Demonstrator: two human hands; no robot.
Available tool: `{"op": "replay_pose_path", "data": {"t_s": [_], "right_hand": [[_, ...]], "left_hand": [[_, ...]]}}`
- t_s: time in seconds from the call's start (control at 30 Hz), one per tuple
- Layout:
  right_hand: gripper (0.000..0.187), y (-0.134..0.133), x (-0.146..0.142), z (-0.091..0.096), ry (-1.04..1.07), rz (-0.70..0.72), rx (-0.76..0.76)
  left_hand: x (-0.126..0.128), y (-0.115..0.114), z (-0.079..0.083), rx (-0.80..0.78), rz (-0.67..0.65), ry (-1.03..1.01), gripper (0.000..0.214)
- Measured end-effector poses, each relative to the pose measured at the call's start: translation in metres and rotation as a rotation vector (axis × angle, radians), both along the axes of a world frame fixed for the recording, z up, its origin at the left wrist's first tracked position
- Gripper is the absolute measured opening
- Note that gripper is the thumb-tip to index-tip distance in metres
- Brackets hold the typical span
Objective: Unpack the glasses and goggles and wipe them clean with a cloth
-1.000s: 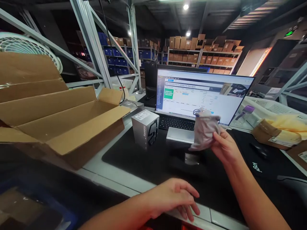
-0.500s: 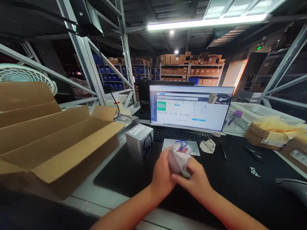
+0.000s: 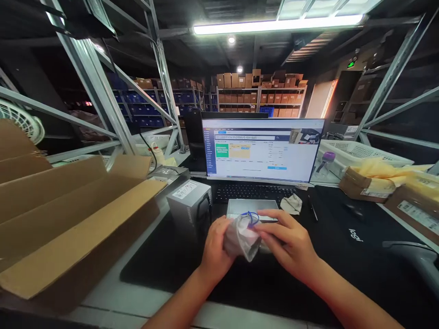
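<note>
Two hands, left hand [image 3: 215, 246] and right hand [image 3: 288, 237], clasp a grey drawstring pouch [image 3: 242, 235] above the black desk mat [image 3: 329, 256], at six o'clock of the monitor [image 3: 262, 148]; a loosened grip could drop it.

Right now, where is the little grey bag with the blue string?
The grey pouch is low in the middle of the head view, held between the left hand and right hand, above the black mat, beside the grey box.
</note>
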State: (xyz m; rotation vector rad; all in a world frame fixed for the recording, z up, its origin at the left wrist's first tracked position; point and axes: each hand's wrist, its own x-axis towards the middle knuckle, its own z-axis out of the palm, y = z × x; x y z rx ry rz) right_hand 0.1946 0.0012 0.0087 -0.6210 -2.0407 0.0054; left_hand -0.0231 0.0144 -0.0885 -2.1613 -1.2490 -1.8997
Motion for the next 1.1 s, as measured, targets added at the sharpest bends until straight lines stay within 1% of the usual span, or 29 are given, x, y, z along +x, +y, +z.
{"op": "replay_pose_path", "data": {"t_s": [0.07,0.17,0.3,0.4,0.5,0.6,0.67,0.77,0.87,0.93,1.0,1.03,1.1], "right_hand": [[0.017,0.004,-0.002,-0.005,-0.006,-0.036,0.005],[0.017,0.01,0.001,-0.009,-0.027,-0.038,-0.056],[0.021,0.016,0.007,-0.005,-0.041,0.005,-0.193],[0.023,0.017,0.008,-0.002,-0.112,0.042,-0.275],[0.018,0.014,0.009,-0.001,-0.129,0.038,-0.24],[0.009,0.01,0.01,0.001,-0.083,0.024,-0.172],[0.011,0.007,0.01,0.003,-0.031,0.027,-0.167],[0.018,0.006,0.011,0.006,-0.004,0.055,-0.203],[0.017,0.006,0.01,0.005,-0.058,0.055,-0.231],[0.014,0.007,0.008,0.002,-0.121,0.029,-0.277],[0.012,0.008,0.006,-0.001,-0.181,0.033,-0.329],[0.013,0.01,0.005,-0.002,-0.186,0.049,-0.344],[0.015,0.013,0.006,-0.004,-0.104,0.078,-0.347]], "left_hand": [[-0.002,0.0,0.0,0.035,-0.01,0.055,0.045],[-0.004,0.001,0.003,0.059,-0.001,0.095,0.047],[-0.007,0.001,0.008,0.14,-0.001,0.101,0.052],[-0.007,0.0,0.009,0.149,0.009,0.114,0.05],[-0.007,0.0,0.008,0.128,0.026,0.094,0.049],[-0.006,-0.001,0.007,0.064,0.026,0.058,0.052],[-0.006,-0.002,0.006,0.05,0.018,0.059,0.053],[-0.006,-0.002,0.006,0.081,0.045,0.085,0.051],[-0.007,-0.002,0.007,0.112,0.054,0.131,0.049],[-0.007,-0.003,0.009,0.132,0.013,0.178,0.048],[-0.007,-0.004,0.011,0.143,-0.046,0.214,0.049],[-0.006,-0.004,0.011,0.139,-0.07,0.212,0.05],[-0.005,-0.004,0.012,0.082,-0.09,0.148,0.056]]}}
